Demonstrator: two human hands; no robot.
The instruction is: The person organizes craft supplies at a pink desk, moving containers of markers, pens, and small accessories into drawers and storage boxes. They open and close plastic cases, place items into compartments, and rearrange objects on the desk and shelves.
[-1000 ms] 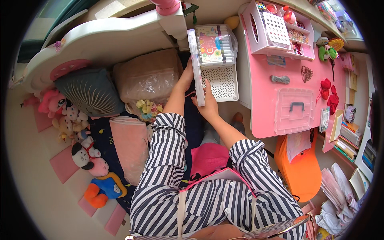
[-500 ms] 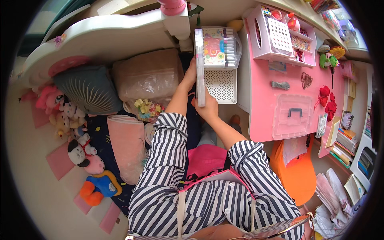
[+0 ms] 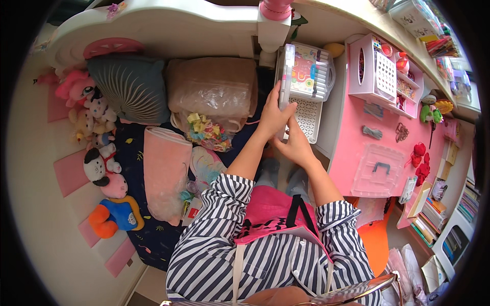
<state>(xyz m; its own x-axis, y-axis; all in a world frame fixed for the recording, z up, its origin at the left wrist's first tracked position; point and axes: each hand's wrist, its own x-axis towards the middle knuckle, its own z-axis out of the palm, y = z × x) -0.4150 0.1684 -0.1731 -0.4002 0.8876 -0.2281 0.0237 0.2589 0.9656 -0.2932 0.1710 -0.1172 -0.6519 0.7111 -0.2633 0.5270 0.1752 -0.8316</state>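
A flat translucent plastic case (image 3: 287, 71) stands edge-on in front of me, its face turned sideways. My left hand (image 3: 275, 115) is closed round its lower part, fingers along the left side. Close below, my right hand (image 3: 297, 143) has its thumb up by the left hand and its fingers at the case's near end. That end is partly hidden by the hands. Just right of the case lies a clear carry case of markers (image 3: 311, 71) with a colourful cover. Beneath and nearer is a white perforated rack or basket (image 3: 308, 122).
To the right, a pink desk (image 3: 342, 153) bears a white organizer (image 3: 365, 79), a clear lidded box (image 3: 376, 168) and red yarn pieces (image 3: 419, 168). On the left, a bed holds a grey cushion (image 3: 127, 92), a wrapped brown bundle (image 3: 214, 81) and plush toys (image 3: 104, 163). A bedpost (image 3: 273, 35) rises ahead.
My left hand has slid nearer along the case, and my right hand has shifted beside it, thumb up. The view has turned, so surroundings sit further right along the desk side.
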